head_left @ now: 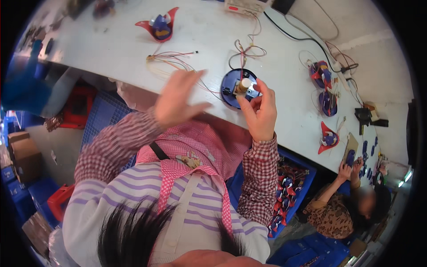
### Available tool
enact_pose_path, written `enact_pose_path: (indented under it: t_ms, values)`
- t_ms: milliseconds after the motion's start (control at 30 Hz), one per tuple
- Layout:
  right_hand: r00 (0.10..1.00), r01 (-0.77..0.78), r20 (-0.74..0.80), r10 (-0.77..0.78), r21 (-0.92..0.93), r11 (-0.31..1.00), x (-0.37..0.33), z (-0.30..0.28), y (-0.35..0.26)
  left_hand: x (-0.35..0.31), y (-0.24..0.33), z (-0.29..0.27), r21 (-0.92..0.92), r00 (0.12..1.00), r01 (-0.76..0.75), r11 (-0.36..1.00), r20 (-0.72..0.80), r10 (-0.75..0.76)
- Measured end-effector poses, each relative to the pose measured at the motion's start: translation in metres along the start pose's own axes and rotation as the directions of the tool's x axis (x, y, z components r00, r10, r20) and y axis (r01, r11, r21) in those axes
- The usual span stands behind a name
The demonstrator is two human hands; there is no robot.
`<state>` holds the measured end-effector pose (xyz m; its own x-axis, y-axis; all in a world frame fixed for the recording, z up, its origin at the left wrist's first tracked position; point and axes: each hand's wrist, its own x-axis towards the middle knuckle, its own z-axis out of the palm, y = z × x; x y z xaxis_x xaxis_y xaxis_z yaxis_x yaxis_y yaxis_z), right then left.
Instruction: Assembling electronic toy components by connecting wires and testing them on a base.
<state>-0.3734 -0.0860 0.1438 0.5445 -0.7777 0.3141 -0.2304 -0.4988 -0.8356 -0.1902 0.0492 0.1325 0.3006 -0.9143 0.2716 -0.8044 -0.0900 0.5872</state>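
Observation:
On the white table in front of me lies a round dark-blue plastic base point(229, 83). A short brass-coloured cylinder with a white cap point(244, 84) stands up from its middle. My right hand point(261, 111) curls over the base's near right edge, thumb and fingers bent around it beside the cylinder. My left hand point(178, 98), blurred by motion, is held over the table edge to the left, thumb and fingers apart and nothing visible in it. Beyond it lies a bundle of thin red, white and yellow wires point(171, 56). A thin lead runs from the base to a tangled cable point(243, 51).
A red and blue toy piece point(161, 27) sits at the far left; similar pieces point(328, 139) lie at right. A white box point(246, 6) stands at the back. A blue bin of parts point(289, 191) is by my right elbow. Another person point(331, 213) works at right.

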Motion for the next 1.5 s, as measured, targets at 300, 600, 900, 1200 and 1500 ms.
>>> enact_pose_path:
  t_ms: [300,600,900,1200,1500]
  values:
    - [0.968,0.249,0.126,-0.219,-0.317,0.915,0.029,0.028,0.014,0.055,-0.004,0.094,0.109,0.977,-0.200,0.974,-0.050,0.207]
    - [0.943,0.267,-0.097,-0.318,-0.346,0.899,0.022,-0.003,0.022,0.060,0.001,0.089,0.092,0.989,-0.143,0.985,-0.013,0.145]
    - [0.984,0.002,-0.152,-0.091,-0.504,0.864,0.070,-0.034,0.078,0.008,-0.084,-0.015,-0.074,0.878,-0.002,0.997,-0.477,-0.033]
    - [0.904,0.363,0.329,-0.274,-0.247,0.899,0.050,0.097,-0.046,0.061,-0.200,-0.049,0.280,0.919,0.329,0.902,-0.314,-0.237]
    - [0.797,0.598,0.487,-0.357,-0.556,0.577,0.069,0.268,-0.053,0.092,-0.202,-0.047,0.097,0.907,0.352,0.931,-0.283,-0.313]
